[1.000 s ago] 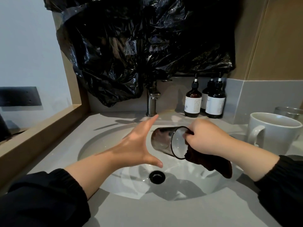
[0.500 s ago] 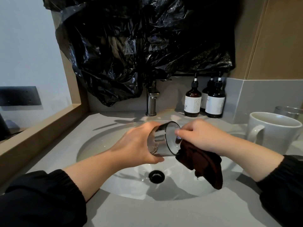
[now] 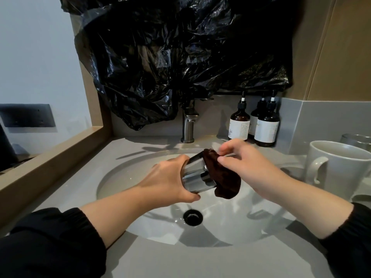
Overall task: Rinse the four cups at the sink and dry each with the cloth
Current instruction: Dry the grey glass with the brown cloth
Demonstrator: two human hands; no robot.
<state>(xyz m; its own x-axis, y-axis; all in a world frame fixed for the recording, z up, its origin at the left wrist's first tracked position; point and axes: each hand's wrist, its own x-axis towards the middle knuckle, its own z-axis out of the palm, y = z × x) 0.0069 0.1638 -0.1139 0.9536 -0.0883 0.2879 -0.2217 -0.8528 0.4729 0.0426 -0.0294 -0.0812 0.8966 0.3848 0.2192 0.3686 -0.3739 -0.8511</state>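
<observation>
Over the white oval sink basin, the left hand is wrapped round a smoky glass cup tipped on its side. The right hand pinches a dark brown cloth bunched over the cup's mouth, though its fingertips are blurred. I'd say this cup is rinsed and mid-drying. Right of the basin wait a white ceramic mug and a second glass tumbler — washed or not, I can't tell. No fourth cup shows. A grey stone counter rings the basin, a brushed metal faucet stands behind it, and crinkled black plastic sheeting hangs above.
</observation>
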